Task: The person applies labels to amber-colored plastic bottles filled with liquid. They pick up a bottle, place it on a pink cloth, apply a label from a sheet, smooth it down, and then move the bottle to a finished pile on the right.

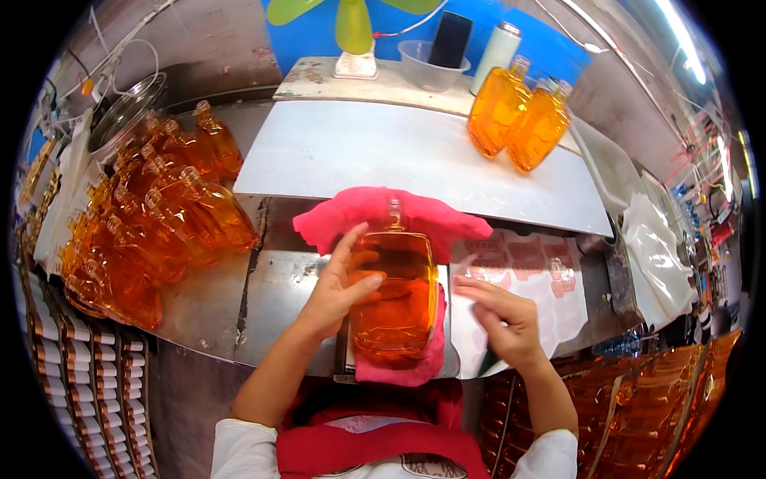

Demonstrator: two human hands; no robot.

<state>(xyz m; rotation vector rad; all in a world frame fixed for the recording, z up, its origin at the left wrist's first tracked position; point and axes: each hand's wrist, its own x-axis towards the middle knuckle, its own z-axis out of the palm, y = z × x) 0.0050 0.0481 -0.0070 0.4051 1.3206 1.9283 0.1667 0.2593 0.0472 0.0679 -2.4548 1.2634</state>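
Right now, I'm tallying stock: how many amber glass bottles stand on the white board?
2, on the right of the white board: left amber glass bottle and right amber glass bottle.

Hands: two, left hand [335, 297] and right hand [512, 319]. Amber bottles: one [392, 307] between them; two [499, 112] standing beyond the right hand; over ten [214, 209] massed left of the left hand, overlapping, exact count not possible. Farther beyond both hands: one green-bladed fan [353, 28], one clear bowl [415, 73], one dark slab [451, 40], one pale flask [493, 62]. Label sheet [531, 283]: at least one, by right hand.
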